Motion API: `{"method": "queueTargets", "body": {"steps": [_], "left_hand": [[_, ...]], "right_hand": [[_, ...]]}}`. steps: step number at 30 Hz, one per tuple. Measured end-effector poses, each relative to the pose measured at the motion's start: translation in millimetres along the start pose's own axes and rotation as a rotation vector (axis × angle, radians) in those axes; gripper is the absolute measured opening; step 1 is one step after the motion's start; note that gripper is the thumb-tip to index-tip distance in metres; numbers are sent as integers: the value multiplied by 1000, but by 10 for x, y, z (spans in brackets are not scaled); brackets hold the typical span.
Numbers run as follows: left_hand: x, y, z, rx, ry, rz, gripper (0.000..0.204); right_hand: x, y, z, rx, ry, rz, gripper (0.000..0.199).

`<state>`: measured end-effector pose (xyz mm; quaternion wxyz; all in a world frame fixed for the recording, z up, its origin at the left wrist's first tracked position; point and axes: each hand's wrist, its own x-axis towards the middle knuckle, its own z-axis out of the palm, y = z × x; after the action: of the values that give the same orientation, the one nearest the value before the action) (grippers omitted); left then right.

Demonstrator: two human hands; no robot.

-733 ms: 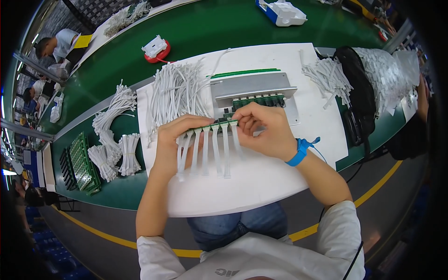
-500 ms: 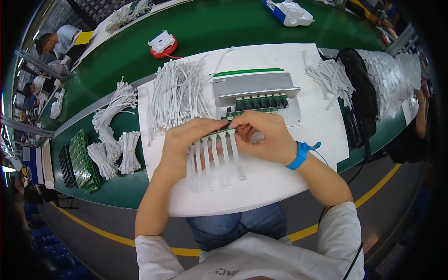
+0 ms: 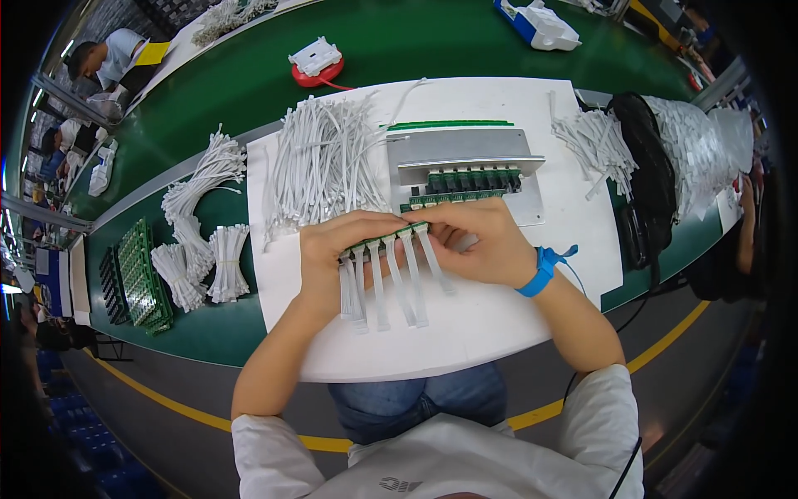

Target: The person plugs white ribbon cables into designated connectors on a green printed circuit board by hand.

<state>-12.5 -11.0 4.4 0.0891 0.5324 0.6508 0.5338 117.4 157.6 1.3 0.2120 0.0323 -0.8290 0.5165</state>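
Note:
Between my two hands is a narrow green circuit board strip (image 3: 359, 247), its length running left to right and slightly tilted. Several flat white cables (image 3: 397, 287) hang from its near edge over the white work surface. My left hand (image 3: 326, 248) is closed on the strip's left part, fingers partly hidden behind it. My right hand (image 3: 490, 243) pinches the right end, thumb and fingertips close to the cable there. Just beyond my hands stands a grey metal fixture (image 3: 465, 148) carrying a green board with a row of black parts (image 3: 474, 180).
A large heap of white cables (image 3: 320, 170) lies left of the fixture, a smaller pile (image 3: 594, 145) to its right. Bundled cables (image 3: 229, 262) and green board panels (image 3: 143, 279) sit farther left. A black bag (image 3: 648, 162) and clear plastic bag (image 3: 698, 150) stand at right.
The strip has tilted, with its right end higher, and the hanging cables have swung and spread to the right. My right fingers have closed in along the strip's right end.

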Motion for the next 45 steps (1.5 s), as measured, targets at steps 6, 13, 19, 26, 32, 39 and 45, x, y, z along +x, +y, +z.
{"method": "queueTargets", "body": {"steps": [6,13,19,26,32,39,45], "left_hand": [[-37,-72,-9,-159,-48,-134,26],[-40,-97,-12,-153,-37,-127,27],[-30,-50,-21,-163,-46,-132,31],[-78,-152,-1,-156,-36,-126,32],[-123,-177,16,-231,-52,-239,29],[29,-47,-81,-392,25,-459,21],[-16,-89,-39,-534,-81,-340,16]], "right_hand": [[-50,11,54,-49,30,-56,30],[-66,7,71,-183,40,-101,35],[4,6,-4,24,-19,19,36],[-49,30,67,75,-9,113,33],[-64,43,113,-68,54,-5,30],[13,-68,-13,378,34,395,30],[52,-164,32,354,-113,416,36]]}}
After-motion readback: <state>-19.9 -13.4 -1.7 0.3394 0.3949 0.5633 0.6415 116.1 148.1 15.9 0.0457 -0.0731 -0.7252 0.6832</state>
